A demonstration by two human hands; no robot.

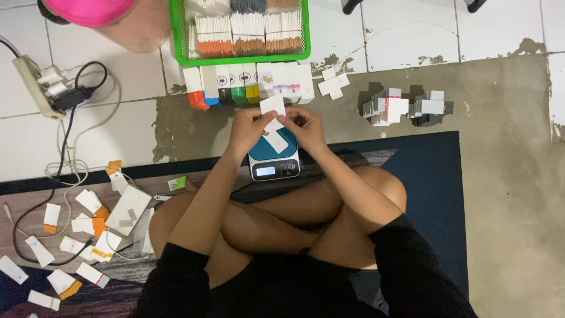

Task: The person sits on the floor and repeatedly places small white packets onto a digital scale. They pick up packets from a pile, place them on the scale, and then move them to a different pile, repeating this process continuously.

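Posture: As the person sits cross-legged on the dark mat (435, 176), both arms reach forward over the knees, so the work sits close in front.
Scattered cartons: flat white-and-orange blanks (88, 229) lie loose on the floor at the person's left, within reach.
Scale: a small digital scale (273, 160) stands just ahead of the legs, directly under the hands.
Left hand: the left hand (250, 126) pinches one edge of a small white carton (273, 106).
Right hand: the right hand (305, 125) pinches the opposite edge, holding it upright above the scale.
Box row: folded boxes (247, 85) stand lined up beyond.
Basket: a green basket (176, 35) holds stacked cartons, farthest away.
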